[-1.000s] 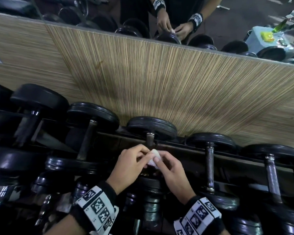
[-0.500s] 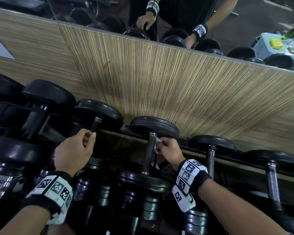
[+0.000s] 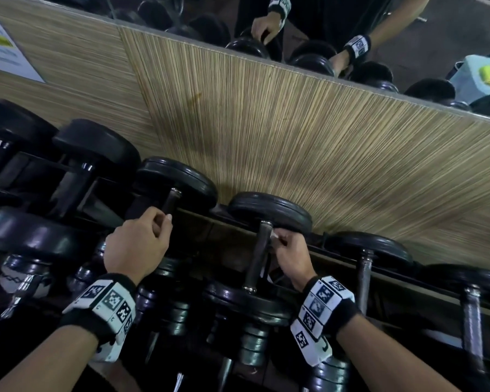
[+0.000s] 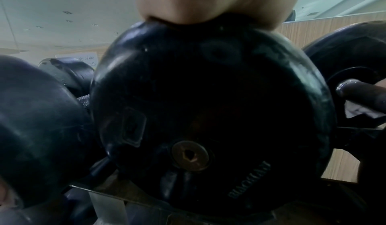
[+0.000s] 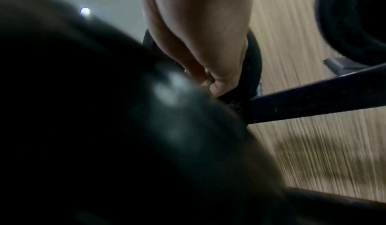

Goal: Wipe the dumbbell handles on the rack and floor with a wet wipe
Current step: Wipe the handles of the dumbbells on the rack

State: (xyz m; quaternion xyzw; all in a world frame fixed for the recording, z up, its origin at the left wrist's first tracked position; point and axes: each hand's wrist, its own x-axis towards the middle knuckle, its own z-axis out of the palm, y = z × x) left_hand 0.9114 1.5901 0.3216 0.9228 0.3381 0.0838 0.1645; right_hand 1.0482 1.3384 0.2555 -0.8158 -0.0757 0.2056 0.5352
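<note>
Two hands work at a row of black dumbbells lying side by side on a dark rack (image 3: 337,260) against a wood-grain wall panel (image 3: 294,137). Left hand (image 3: 137,244) is curled round the handle of one dumbbell (image 3: 169,203), fingers wrapped over the bar close to its far weight; in the left wrist view the near end plate of that dumbbell (image 4: 208,113) fills the frame, with the heel of the hand (image 4: 208,0) resting at its top edge. Right hand (image 3: 290,254) sits at the next dumbbell to the right, its fingers bent and pinching a white wet wipe (image 3: 274,236) against the far end of that handle (image 3: 259,250), just below the far weight. A corner of the wipe (image 4: 355,111) also shows at the right edge of the left wrist view, under the bar. From the right wrist the picture is blurred and mostly dark, so the wipe seems hidden there behind the fingers (image 5: 215,83). More dumbbells lie to the right, their metal handles (image 3: 364,278) untouched by either hand. Above the panel runs a mirror (image 3: 408,29), and a paper notice (image 3: 3,43) hangs on the wall at far left.
</note>
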